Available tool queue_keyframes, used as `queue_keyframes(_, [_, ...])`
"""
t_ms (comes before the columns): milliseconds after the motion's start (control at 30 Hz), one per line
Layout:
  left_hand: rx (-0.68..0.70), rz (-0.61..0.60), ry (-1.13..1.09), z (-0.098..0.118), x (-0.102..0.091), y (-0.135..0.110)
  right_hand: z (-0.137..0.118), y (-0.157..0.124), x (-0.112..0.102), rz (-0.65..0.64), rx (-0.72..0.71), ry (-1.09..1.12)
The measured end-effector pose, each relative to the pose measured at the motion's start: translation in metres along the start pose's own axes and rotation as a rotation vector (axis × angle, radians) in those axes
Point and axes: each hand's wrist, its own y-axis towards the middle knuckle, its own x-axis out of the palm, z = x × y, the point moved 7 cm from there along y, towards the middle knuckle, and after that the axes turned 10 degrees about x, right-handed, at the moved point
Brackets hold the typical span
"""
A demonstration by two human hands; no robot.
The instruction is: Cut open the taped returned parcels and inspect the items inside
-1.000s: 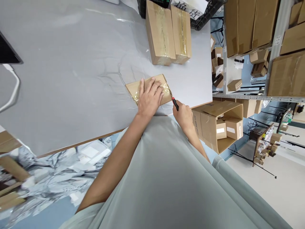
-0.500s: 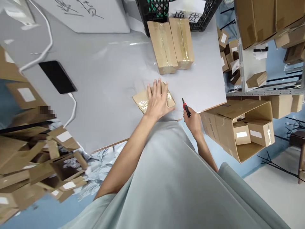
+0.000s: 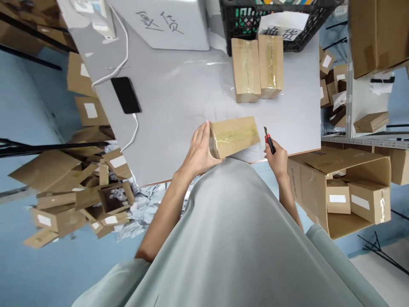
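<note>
A taped cardboard box (image 3: 236,135) lies near the front edge of the grey table, its tape seam facing up. Fingers of my left hand (image 3: 200,149) wrap its left end, the thumb at the near corner. To the right of the box, my right hand (image 3: 276,158) grips a red and black box cutter (image 3: 269,140), its blade pointing away from me and apart from the box. Two more taped boxes, a left one (image 3: 246,70) and a right one (image 3: 270,66), stand side by side farther back.
A black crate (image 3: 230,25) with a paper sign sits at the back. On the left lie a phone (image 3: 125,94) and a white cable (image 3: 136,130). A large open carton (image 3: 306,187) holding boxes stands at the right. Opened boxes (image 3: 70,204) pile up beyond the left edge.
My left hand has moved from lying over the box to holding its left end, and the box now sits turned with its long taped side up. The view has shifted left.
</note>
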Motion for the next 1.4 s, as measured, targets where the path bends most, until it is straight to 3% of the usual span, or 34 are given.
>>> queue_keyframes(200, [-0.137, -0.021, -0.040, -0.053, 0.001, -0.053, -0.044, -0.012, 0.030, -0.128, -0.148, -0.233])
queue_keyframes(400, [-0.258, -0.015, -0.136, -0.095, 0.004, -0.081, -0.107, -0.038, 0.077, -0.313, -0.425, -0.528])
queue_keyframes(733, [-0.212, 0.023, -0.214, -0.114, 0.009, -0.089, -0.198, -0.062, 0.123, -0.434, -0.655, -0.913])
queue_keyframes(933, [-0.231, 0.022, -0.280, -0.119, 0.012, -0.090, -0.217, -0.066, 0.147, -0.465, -0.737, -1.059])
queue_keyframes(1100, [-0.230, 0.033, -0.304, -0.120, 0.014, -0.091, -0.223, -0.061, 0.154, -0.459, -0.754, -1.127])
queue_keyframes(1400, [-0.231, 0.051, -0.323, -0.122, 0.015, -0.092, -0.229, -0.073, 0.172, -0.481, -0.685, -1.042])
